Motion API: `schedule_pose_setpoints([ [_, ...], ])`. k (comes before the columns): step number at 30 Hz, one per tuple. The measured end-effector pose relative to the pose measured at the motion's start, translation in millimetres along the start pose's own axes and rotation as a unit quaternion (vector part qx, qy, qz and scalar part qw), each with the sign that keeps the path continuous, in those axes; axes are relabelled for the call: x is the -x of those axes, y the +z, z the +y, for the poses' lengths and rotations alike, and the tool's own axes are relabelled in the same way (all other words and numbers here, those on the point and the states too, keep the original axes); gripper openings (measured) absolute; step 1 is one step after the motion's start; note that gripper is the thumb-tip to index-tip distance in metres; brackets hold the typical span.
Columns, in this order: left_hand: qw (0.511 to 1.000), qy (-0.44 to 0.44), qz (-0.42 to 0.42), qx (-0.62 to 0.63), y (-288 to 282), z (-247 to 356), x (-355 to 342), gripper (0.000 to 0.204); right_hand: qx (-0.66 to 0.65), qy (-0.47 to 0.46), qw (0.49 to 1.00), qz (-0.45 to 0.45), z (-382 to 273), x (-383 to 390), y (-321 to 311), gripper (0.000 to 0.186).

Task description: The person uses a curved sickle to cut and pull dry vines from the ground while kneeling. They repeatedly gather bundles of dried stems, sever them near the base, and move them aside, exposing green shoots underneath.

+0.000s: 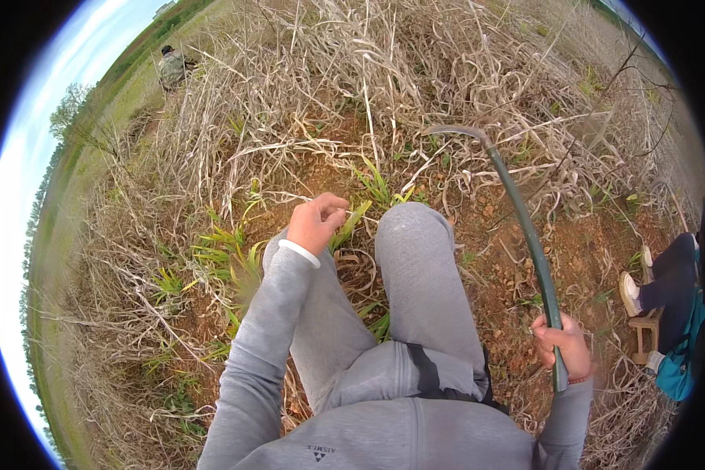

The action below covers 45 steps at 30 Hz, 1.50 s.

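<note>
A wide tangle of dry, pale straw-like grass stalks (384, 70) fills the upper ground and thins toward a patch of bare reddish-brown soil (580, 251) on the right, the most open ground. Short green grass tufts (219, 251) crowd the left side beside the person's grey-trousered knees (415, 258). A seated person's dark-trousered legs (666, 278) close the right edge. The long dark-green metal sickle with a curved grey tip (525, 227) rises upright from the right hand (562, 345), whose fingers wrap tightly around its lower shaft. The left hand (315, 223) hovers above the left knee, fingers curled inward, pinching a thin dry stalk.
</note>
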<state>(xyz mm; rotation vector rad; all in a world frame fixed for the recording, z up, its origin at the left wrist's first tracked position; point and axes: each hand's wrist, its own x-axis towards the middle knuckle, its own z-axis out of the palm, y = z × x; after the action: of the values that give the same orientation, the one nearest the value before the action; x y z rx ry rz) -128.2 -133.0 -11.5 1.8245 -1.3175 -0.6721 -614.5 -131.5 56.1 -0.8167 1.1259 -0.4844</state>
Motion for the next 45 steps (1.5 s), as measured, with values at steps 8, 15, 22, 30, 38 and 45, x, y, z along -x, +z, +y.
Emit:
schedule_pose_setpoints([
  [8, 0.999, 0.0, -0.03, 0.025, 26, -19, -27, 0.018, 0.117, -0.01, 0.989, 0.085, 4, 19, 19, 0.018],
  [15, 0.999, -0.009, -0.025, 0.023, 33, -26, -24, 0.016, 0.148, 0.01, 0.986, 0.08, 22, 19, 16, 0.016],
  [22, 1.0, 0.003, 0.006, -0.028, 34, -32, -21, 0.017, 0.194, -0.01, 0.975, 0.103, 66, -12, 6, 0.012],
  [30, 0.998, 0.02, 0.027, -0.044, 32, -42, -16, 0.016, 0.091, 0.062, 0.99, 0.091, 122, -92, -4, 0.01],
  [38, 0.994, 0.046, 0.009, -0.095, 38, -32, -16, 0.016, -0.068, 0.214, 0.974, -0.016, 154, -157, -23, 0.012],
  [45, 0.99, 0.057, 0.011, -0.126, 44, -22, -18, 0.016, -0.295, 0.286, 0.908, -0.085, 160, -171, -40, 0.017],
])
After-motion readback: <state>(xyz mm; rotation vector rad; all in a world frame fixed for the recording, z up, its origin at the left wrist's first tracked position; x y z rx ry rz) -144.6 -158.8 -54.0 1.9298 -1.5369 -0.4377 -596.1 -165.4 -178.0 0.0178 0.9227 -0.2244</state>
